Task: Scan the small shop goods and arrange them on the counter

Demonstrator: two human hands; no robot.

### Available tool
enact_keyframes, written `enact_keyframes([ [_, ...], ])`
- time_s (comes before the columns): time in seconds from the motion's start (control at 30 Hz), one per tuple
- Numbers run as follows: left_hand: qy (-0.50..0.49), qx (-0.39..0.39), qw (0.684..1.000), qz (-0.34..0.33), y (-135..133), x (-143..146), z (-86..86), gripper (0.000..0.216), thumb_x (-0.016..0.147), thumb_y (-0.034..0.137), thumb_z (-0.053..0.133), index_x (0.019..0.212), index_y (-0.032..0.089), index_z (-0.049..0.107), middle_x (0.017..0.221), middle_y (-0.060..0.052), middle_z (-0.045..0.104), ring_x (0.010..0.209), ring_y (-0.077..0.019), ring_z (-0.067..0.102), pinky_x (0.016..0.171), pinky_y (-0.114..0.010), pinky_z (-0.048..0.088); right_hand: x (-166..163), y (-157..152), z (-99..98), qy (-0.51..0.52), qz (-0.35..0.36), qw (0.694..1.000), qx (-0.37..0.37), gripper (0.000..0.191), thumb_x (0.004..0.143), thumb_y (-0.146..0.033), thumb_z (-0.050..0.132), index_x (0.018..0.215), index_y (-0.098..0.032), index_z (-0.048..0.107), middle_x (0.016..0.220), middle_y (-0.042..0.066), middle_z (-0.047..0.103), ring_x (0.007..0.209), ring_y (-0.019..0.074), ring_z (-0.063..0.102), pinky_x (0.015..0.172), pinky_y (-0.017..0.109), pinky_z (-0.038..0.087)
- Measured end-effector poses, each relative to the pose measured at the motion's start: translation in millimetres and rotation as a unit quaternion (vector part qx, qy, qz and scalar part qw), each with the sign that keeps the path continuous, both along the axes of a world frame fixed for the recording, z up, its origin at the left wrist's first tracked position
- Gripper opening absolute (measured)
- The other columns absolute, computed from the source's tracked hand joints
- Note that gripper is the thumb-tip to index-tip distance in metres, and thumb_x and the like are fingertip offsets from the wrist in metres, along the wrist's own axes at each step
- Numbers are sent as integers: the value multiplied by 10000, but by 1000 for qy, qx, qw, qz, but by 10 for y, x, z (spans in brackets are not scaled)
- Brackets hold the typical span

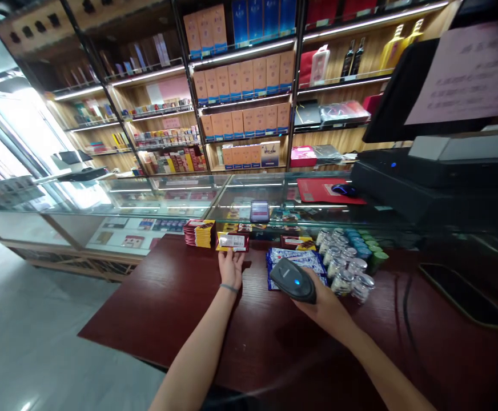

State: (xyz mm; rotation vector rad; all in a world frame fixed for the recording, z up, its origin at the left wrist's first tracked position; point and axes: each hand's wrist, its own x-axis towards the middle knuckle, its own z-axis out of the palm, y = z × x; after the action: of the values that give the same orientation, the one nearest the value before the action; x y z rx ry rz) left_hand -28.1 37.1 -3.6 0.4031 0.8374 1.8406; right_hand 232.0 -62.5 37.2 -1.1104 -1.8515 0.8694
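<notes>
My left hand (231, 267) reaches forward over the dark red counter (180, 308) and grips a flat red and yellow snack pack (232, 242), its white barcode label facing up. My right hand (317, 302) is closed round a dark grey handheld barcode scanner (294, 279) with a small blue light on top. The scanner points toward the snack pack, a short way to its right. Under the scanner lie blue and white packets (294, 257). A stack of red packs (199, 233) stands left of the held one.
Several small clear jars with silver and green lids (347, 260) cluster right of the scanner. A glass display case (232, 197) with a phone (260, 211) runs behind. A black till and monitor (437, 171) stand at right; a dark tray (463, 294) lies near the right edge.
</notes>
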Motion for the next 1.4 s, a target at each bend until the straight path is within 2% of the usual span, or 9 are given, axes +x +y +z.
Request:
enact_keyframes([
  [0.07,-8,-7,1000,2,7,-5,0,172,964,247,615,1088,269,497,1097,-25,708,969,-126,728,1016,-433,564,0,5,-59,-33,6,999,-8,606,857,-322,686,1408,-262,440,1168,77,746,1043,277,725,926,388,541],
  [0.2,-12,-7,1000,-4,4,0,29,130,988,235,562,1095,274,499,1138,-42,706,1046,-147,723,1027,-442,566,-13,-4,-111,-65,-12,998,0,540,824,-336,676,1331,-240,519,1065,86,772,1015,316,738,925,425,540],
  [0.4,48,-9,999,-12,-13,11,63,119,1005,306,538,1120,294,512,1244,-65,687,1156,-173,695,1026,-434,572,-4,-2,-130,-62,-29,998,12,543,797,-353,682,1312,-256,537,1044,70,771,939,306,735,859,398,543],
  [0.6,68,-17,998,-1,9,-2,27,214,958,382,638,1099,279,514,1176,-55,702,1071,-158,710,1008,-433,569,10,3,-126,-42,-33,998,20,536,779,-331,681,1291,-264,536,1034,48,761,900,276,728,812,349,536],
  [0.77,22,-16,1000,9,19,-17,34,197,938,310,659,1045,259,502,1106,-30,702,990,-133,718,1001,-420,566,14,6,-107,-33,-32,999,15,503,771,-335,696,1249,-251,562,984,44,770,871,270,739,774,332,548],
  [0.9,44,-5,999,28,12,-35,123,213,907,266,669,1045,243,508,1053,-27,695,937,-130,710,944,-397,589,26,18,-90,-28,-22,999,21,470,813,-336,674,1256,-253,542,1026,55,765,914,270,737,803,343,546],
  [1.0,92,8,993,77,32,-73,242,241,889,264,669,1081,242,525,1073,-37,693,991,-153,702,900,-365,599,39,28,-93,-22,-13,1000,16,512,826,-344,675,1304,-245,519,1077,74,765,966,285,737,829,365,553],
  [1.23,232,37,931,279,225,-512,643,286,903,322,646,1163,219,586,1095,-65,702,1057,-184,701,932,-312,560,20,12,-82,26,-43,999,18,521,826,-341,681,1315,-225,543,1062,72,776,1016,291,731,874,363,556],
  [1.4,456,55,837,298,297,-1088,886,228,949,346,580,1119,226,673,1077,-70,747,1039,-221,713,955,-336,534,-10,4,-74,57,-45,997,31,492,835,-344,660,1305,-226,571,1053,65,781,985,280,735,819,333,562],
])
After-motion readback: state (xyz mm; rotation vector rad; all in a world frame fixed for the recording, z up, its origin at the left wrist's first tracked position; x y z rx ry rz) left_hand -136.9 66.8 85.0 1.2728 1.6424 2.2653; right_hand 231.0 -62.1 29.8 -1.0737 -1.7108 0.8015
